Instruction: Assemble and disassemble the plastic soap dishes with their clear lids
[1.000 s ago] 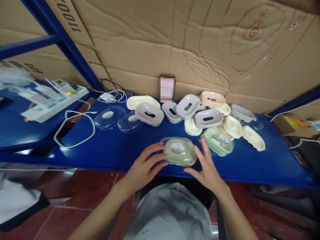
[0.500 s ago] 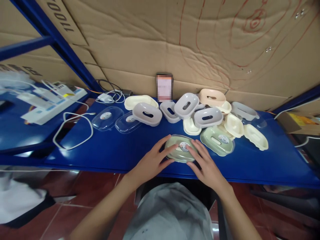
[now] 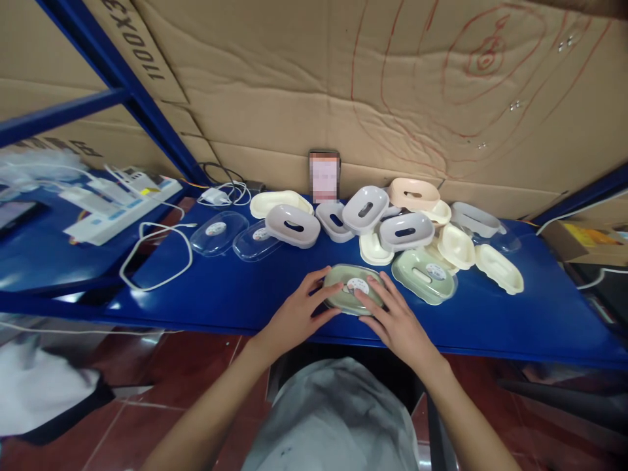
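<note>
A green soap box (image 3: 347,302) with a clear lid and a round sticker lies near the table's front edge. My left hand (image 3: 305,306) grips its left end, fingertips on the lid and thumb along the near side. From the right, my right hand (image 3: 392,311) holds the other end, with fingers across the lid by the sticker. Just right of it rests a second lidded green soap box (image 3: 422,276). Behind my hands are grey slotted trays (image 3: 293,226) and cream inner trays (image 3: 377,248). The underside of the held box is hidden.
Two clear lids (image 3: 219,234) lie at the left, by a white cable (image 3: 128,269) and a power strip (image 3: 98,226). A phone (image 3: 324,175) leans against the cardboard wall (image 3: 275,85). A peach tray (image 3: 415,193) tops the pile; a carton (image 3: 583,239) stands far right.
The view has shifted slightly. Both hands stay on the green soap box, and the right hand's fingers have slid slightly over the lid.
</note>
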{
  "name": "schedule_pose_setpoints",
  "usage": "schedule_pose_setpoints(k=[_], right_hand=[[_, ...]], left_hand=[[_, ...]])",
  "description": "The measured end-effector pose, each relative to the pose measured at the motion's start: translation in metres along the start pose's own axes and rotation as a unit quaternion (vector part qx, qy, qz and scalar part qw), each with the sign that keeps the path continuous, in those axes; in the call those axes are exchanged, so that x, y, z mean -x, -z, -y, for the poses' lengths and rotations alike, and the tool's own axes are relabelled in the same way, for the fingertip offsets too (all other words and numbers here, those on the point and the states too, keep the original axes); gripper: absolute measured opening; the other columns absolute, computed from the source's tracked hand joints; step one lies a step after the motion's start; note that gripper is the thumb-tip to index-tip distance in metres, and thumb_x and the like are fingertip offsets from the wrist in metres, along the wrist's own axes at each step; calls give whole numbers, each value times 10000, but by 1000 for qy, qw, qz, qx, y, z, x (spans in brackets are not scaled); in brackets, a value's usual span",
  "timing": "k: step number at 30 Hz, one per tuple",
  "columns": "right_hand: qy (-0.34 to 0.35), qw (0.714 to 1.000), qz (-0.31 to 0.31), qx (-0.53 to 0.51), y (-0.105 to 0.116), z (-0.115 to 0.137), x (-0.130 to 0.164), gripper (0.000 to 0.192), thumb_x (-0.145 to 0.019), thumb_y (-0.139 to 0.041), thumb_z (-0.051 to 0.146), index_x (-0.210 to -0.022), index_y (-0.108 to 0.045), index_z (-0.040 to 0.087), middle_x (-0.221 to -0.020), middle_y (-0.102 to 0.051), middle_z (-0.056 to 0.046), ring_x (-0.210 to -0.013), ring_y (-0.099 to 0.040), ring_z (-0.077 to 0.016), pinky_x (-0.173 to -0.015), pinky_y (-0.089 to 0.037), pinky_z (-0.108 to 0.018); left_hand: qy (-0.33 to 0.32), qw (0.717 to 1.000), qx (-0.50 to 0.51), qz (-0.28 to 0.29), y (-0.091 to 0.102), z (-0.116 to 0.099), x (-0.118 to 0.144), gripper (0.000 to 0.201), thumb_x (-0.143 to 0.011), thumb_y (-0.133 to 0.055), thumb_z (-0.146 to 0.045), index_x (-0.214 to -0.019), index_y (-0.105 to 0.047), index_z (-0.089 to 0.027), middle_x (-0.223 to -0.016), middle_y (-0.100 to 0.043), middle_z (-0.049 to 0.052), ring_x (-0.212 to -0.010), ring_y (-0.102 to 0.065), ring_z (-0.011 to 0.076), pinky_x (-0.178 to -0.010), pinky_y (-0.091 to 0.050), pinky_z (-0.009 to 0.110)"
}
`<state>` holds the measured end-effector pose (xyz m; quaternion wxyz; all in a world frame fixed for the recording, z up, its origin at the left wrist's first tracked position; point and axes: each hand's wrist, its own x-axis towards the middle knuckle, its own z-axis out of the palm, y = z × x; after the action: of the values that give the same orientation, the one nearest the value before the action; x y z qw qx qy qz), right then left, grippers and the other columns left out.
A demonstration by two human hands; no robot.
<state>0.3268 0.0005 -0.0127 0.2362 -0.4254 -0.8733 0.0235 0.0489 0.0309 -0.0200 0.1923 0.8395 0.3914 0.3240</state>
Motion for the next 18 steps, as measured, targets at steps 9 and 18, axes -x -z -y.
schedule_pose_setpoints(k=[9,18], right_hand=[[-106,992,-30,56,44,4,113,678,-1049,-612,211,-1678,-413,369,-1686,-476,-96,-1629,-337,-403,-1176,-529,-692],[-243,941,-157,176,88,-85,213,626,-1032,-598,478,-1627,-510,305,-1616,-559,-125,-1549,-470,-424,-1270,-380,-695]], left_hand=[[98,952,-241,-162,71,52,31,511,-1043,-629,-429,-1524,-572,-268,-1553,-573,183,-1435,-580,412,-1183,-493,628],[219,920,-308,-103,87,97,28,590,-1077,-473,-448,-1591,-498,-161,-1597,-534,263,-1475,-513,487,-1145,-449,692]])
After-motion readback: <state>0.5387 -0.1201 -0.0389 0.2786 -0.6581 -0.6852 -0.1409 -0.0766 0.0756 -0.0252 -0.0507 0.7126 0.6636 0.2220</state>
